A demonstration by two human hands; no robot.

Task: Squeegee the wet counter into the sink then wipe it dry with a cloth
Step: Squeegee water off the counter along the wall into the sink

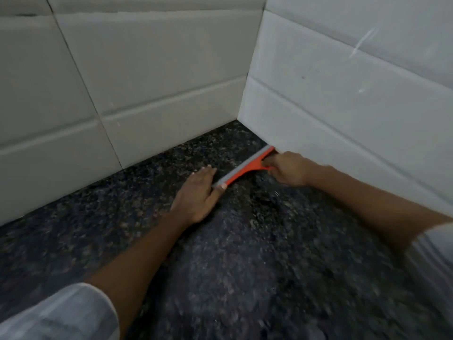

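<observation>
An orange squeegee [247,166] with a grey blade lies on the dark speckled granite counter [245,266], near the corner where two tiled walls meet. Its far end touches the right wall. My right hand [286,169] is closed around the squeegee's orange handle. My left hand [198,195] lies flat on the counter with its fingers together, and its thumb presses on the near end of the blade. No sink and no cloth are in view.
White tiled walls rise behind [122,82] and to the right [355,82] of the counter and meet in a corner [239,116]. Pale sleeves show at the bottom left [61,312] and at the right edge [434,253].
</observation>
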